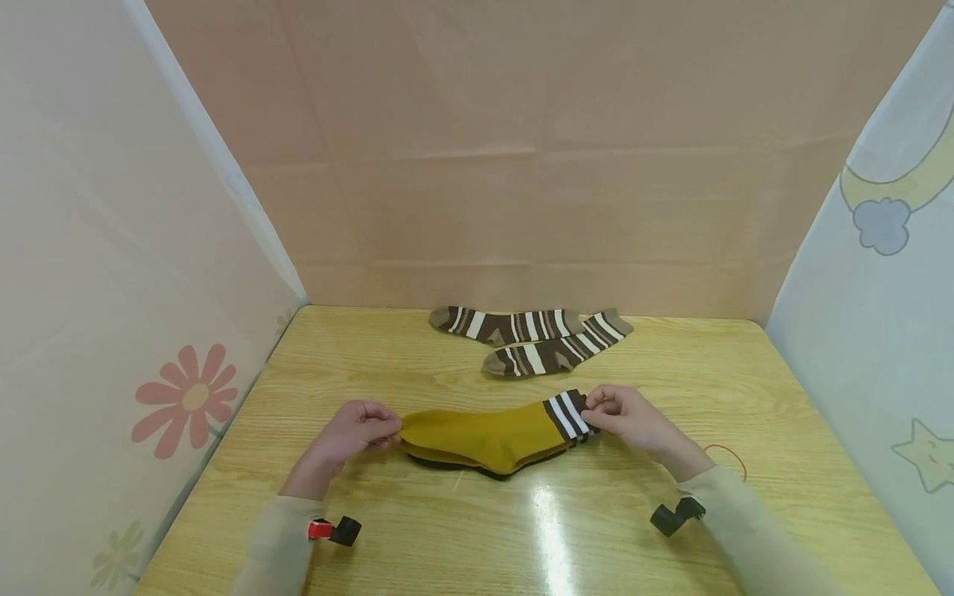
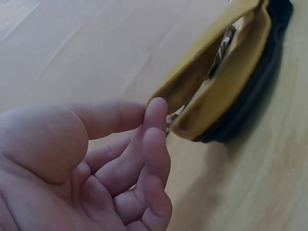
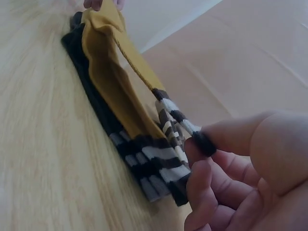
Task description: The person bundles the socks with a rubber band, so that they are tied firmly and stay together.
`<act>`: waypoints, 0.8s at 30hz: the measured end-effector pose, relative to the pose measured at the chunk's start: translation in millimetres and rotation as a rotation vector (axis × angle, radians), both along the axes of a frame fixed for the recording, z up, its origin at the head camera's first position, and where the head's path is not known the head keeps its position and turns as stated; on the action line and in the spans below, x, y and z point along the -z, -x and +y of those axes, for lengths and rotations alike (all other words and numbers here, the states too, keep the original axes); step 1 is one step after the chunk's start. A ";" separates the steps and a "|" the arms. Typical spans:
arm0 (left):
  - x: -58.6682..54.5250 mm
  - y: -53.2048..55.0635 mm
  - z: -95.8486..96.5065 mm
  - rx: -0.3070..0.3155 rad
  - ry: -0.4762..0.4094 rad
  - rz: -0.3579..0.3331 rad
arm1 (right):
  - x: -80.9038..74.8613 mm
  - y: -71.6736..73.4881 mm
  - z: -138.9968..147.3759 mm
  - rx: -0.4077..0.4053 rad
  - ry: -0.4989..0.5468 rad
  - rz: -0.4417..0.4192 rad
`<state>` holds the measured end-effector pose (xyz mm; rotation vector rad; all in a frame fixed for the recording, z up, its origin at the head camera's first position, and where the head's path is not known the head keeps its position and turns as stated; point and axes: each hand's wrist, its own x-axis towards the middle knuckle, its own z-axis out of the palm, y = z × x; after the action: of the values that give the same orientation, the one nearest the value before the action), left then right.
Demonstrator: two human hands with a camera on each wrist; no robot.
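Observation:
A mustard sock (image 1: 477,430) with a dark, white-striped cuff is stretched lengthwise between both hands. My left hand (image 1: 361,430) pinches its toe between thumb and index finger. At the other end, my right hand (image 1: 626,418) pinches the cuff the same way. Beneath it lies a second mustard sock (image 3: 108,72), with a gap between the two in both wrist views. Dark socks (image 3: 89,84) with grey-striped cuffs are stacked under that one on the table; how many is hard to make out.
Two brown-and-white striped socks lie farther back on the wooden table (image 1: 358,348), one (image 1: 499,325) partly overlapping the other (image 1: 540,358) at the right. A thin red loop (image 1: 734,454) shows beside the right forearm. Fabric walls enclose the back and both sides.

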<state>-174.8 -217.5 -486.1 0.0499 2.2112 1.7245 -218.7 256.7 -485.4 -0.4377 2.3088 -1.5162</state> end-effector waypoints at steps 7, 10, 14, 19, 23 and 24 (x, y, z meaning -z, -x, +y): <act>7.4 -2.1 4.5 0.031 0.002 0.005 | 8.7 1.2 -0.6 0.005 -0.067 0.054; 7.9 -2.7 6.3 0.030 0.007 0.019 | 9.7 2.4 -1.2 0.013 -0.100 0.080; 7.9 -2.7 8.9 0.036 0.035 0.038 | 11.3 3.6 -0.8 0.022 -0.149 0.112; 9.9 -2.2 10.9 0.045 0.088 0.057 | 13.5 3.9 -0.5 0.033 -0.186 0.146; 11.2 -1.9 12.6 0.042 0.138 0.069 | 15.4 3.6 -0.4 0.040 -0.209 0.170; 11.5 -1.9 13.0 0.040 0.148 0.072 | 15.7 3.7 -0.6 0.047 -0.214 0.169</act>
<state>-172.9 -204.5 -497.7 0.1212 2.3669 1.5565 -222.5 256.2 -501.2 -0.4725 2.5953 -1.2765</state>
